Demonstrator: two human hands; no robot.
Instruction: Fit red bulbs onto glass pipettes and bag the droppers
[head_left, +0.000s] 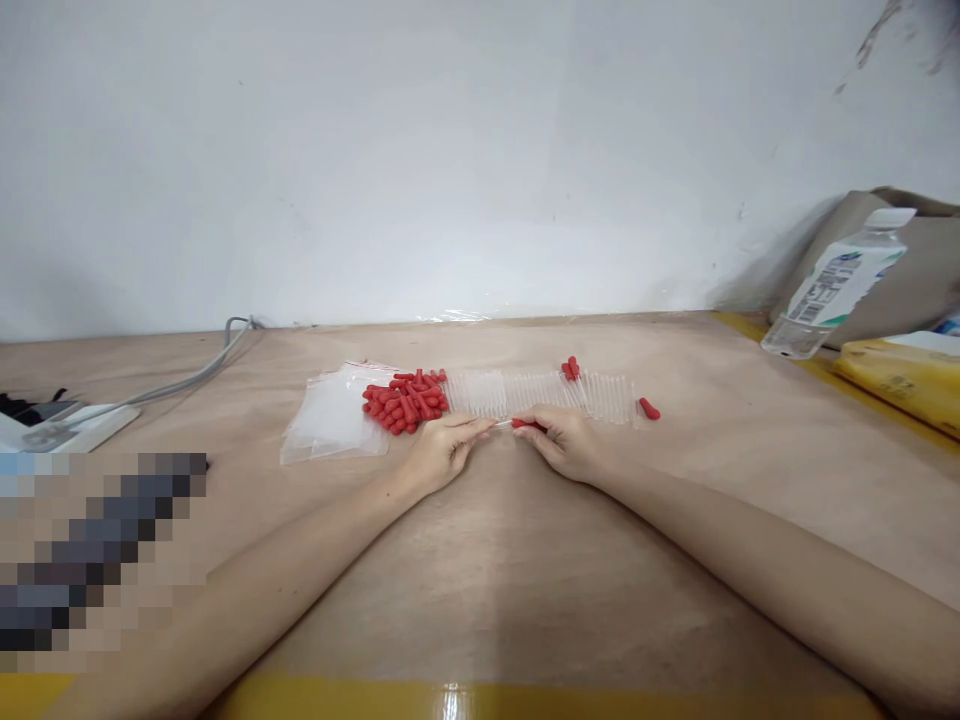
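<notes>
My left hand (444, 448) pinches a thin clear dropper tube (503, 424) between thumb and fingertips. Facing it, my right hand (568, 440) grips a red rubber bulb (518, 423), its end meeting or almost meeting the tube; the contact is too small to make out. Just beyond both hands lies a row of clear dropper tubes (525, 390), side by side. Beside my left hand is a heap of red rubber bulbs (405, 403), partly on clear zip bags (324, 415). A few red bulbs (571, 368) rest at the row's far side, and another bulb (649, 409) lies right of it.
A plastic bottle (836, 285) leans against a grey-brown bag (919, 270) at the right, near a yellow packet (900, 375). On the left runs a grey cable (187, 380). A white wall (480, 160) bounds the brown tabletop (465, 600) at the back.
</notes>
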